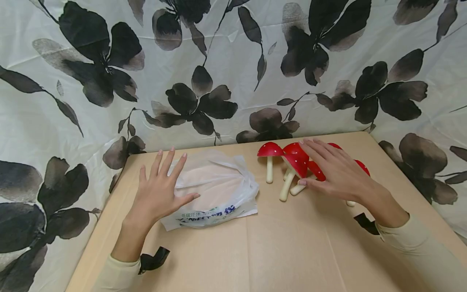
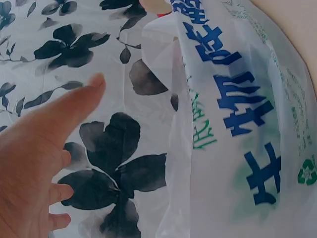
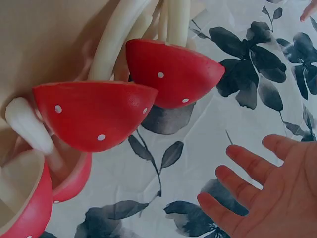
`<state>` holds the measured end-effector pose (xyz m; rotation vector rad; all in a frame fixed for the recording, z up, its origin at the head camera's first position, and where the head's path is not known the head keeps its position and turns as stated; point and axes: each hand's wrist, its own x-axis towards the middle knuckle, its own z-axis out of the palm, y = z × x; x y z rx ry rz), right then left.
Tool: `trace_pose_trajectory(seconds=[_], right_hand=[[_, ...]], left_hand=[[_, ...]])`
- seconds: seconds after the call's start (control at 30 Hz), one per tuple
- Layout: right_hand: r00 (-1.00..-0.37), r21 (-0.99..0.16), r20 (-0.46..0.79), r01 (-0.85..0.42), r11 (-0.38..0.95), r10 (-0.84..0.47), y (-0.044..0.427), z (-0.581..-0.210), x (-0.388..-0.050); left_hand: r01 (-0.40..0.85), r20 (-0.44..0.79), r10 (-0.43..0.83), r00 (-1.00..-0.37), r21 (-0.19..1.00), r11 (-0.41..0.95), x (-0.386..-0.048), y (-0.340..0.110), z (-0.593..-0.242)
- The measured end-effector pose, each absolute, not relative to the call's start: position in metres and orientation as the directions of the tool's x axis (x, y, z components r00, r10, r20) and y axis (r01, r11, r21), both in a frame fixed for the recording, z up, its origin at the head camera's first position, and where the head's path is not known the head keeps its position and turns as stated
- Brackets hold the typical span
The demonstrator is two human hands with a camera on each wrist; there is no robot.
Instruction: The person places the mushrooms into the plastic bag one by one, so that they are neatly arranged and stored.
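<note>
Fingers spread, my left hand (image 1: 155,194) hovers at the left edge of a white plastic bag (image 1: 215,182) with blue and green print. In the left wrist view the bag (image 2: 233,124) lies beside that hand (image 2: 34,148), and nothing is between the fingers. My right hand (image 1: 335,170) is held with straight fingers over a cluster of red toy mushrooms (image 1: 270,150) with white dots and pale stems, partly hiding them. In the right wrist view several mushrooms (image 3: 96,114) show beside the right hand (image 3: 267,188), which grips none of them.
A light wood-coloured table (image 1: 284,243) carries the bag and the mushrooms. White cloth with dark flowers (image 1: 197,101) hangs behind it and shows along both sides. Black straps (image 1: 155,259) stick out at the cuffs of both sleeves.
</note>
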<state>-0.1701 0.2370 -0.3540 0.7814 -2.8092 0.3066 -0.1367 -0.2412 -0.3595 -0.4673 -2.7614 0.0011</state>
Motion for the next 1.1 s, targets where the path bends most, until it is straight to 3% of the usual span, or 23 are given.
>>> trace_pose_trajectory(seconds=[0.27,0.47,0.77,0.97,1.1], right_hand=[[-0.889,-0.315,0.204,-0.456,0.833,-0.410,0.233,-0.339,-0.157],[-0.904,-0.411,0.101,-0.418,0.810,-0.415,0.233,-0.330,-0.148],[-0.885,-0.483,0.046,-0.426,0.765,-0.463,0.231,-0.335,-0.145],[-0.839,-0.613,-0.025,-0.417,0.671,-0.544,0.232,-0.342,-0.144],[-0.827,-0.602,-0.091,-0.398,0.692,-0.555,0.233,-0.348,-0.143]], left_hand=[[0.328,0.291,0.286,-0.913,0.107,0.938,-0.140,-0.267,-0.354],[0.231,0.179,0.191,-0.965,0.233,0.945,-0.138,-0.290,-0.354],[0.158,0.015,0.162,-0.987,0.334,0.929,-0.140,-0.314,-0.360],[0.174,0.011,0.186,-0.983,0.413,0.894,-0.146,-0.322,-0.367],[0.141,-0.007,0.158,-0.987,0.411,0.901,-0.149,-0.322,-0.371]])
